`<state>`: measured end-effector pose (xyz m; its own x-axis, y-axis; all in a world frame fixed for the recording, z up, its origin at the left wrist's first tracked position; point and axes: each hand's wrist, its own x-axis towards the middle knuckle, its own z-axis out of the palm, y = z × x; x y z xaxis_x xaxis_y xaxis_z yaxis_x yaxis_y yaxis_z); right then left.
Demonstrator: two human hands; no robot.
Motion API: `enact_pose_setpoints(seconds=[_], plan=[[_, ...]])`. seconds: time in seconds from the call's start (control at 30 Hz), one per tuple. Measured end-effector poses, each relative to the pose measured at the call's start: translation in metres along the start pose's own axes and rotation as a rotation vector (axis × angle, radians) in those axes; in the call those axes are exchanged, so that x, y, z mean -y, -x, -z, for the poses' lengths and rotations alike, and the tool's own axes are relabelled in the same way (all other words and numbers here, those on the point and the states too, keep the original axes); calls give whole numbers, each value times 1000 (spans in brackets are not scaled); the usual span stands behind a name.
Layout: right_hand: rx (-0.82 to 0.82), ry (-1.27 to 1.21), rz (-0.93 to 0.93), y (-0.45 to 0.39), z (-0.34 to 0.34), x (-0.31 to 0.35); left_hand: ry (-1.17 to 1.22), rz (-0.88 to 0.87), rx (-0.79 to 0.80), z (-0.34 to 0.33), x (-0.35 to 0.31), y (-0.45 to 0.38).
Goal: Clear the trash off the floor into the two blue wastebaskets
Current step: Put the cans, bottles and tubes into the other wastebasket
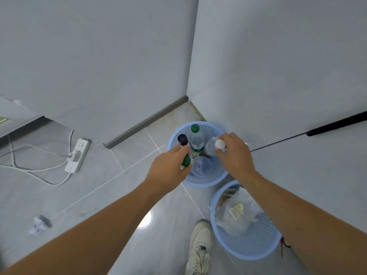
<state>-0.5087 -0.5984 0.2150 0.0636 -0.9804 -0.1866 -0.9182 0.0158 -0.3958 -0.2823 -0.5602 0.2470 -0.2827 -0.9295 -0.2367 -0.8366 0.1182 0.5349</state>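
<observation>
Green cap first: your left hand (168, 167) has its fingers curled round the neck of a green-capped bottle (186, 161), held upright over the near-left part of the far wastebasket (200, 183). Your right hand (234, 153) pinches a clear bottle with a white cap (219, 144), tilted over the right side of the same basket. Neither bottle is let go yet.

Already standing in that basket: a tall bottle with a green cap (195, 135), a dark-capped one (182, 139), and a clear plastic cup (201, 165). It looks crowded; the open slots are small.

Near wastebasket (246, 253), to the right by your shoe (199, 247), holds crumpled plastic and paper, roughly half full by eye.

Progress, as a judgement: most of the job looks done. Left on the floor is a small crumpled scrap (38, 225) far off to the left, well apart from both baskets.

Room: the far basket sits tight in the wall corner, rim close to the right wall. A power strip (78, 155) and its cables lie on the left, between you and nothing you need now, but near the route to the scrap. Floor between the baskets and the scrap is otherwise open tile.
</observation>
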Motion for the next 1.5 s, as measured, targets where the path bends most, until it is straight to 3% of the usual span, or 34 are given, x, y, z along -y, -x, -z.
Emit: enact_pose_setpoints(seconds=[0.3,0.5,0.7,0.9,1.07,1.23,1.33,1.5], plan=[[101,139,-29,-14,-34,-20,-25,-78,-54,-16,-6,-46],[125,117,-41,-27,-34,-20,-7,0,-55,-14,-7,-71],[142,72,-65,-22,-28,-22,177,-8,-178,3,-4,-58],[119,78,-57,-17,-27,-20,19,-19,-36,-14,17,-53],[113,126,-19,-15,-29,-17,-26,63,-107,-28,29,-49],[86,155,-15,-6,-26,-5,-105,337,-25,-20,57,-41],[110,163,8,4,-27,6,-93,334,55,-19,62,-30],[128,155,77,24,-33,42,-80,317,-46,-10,69,5]])
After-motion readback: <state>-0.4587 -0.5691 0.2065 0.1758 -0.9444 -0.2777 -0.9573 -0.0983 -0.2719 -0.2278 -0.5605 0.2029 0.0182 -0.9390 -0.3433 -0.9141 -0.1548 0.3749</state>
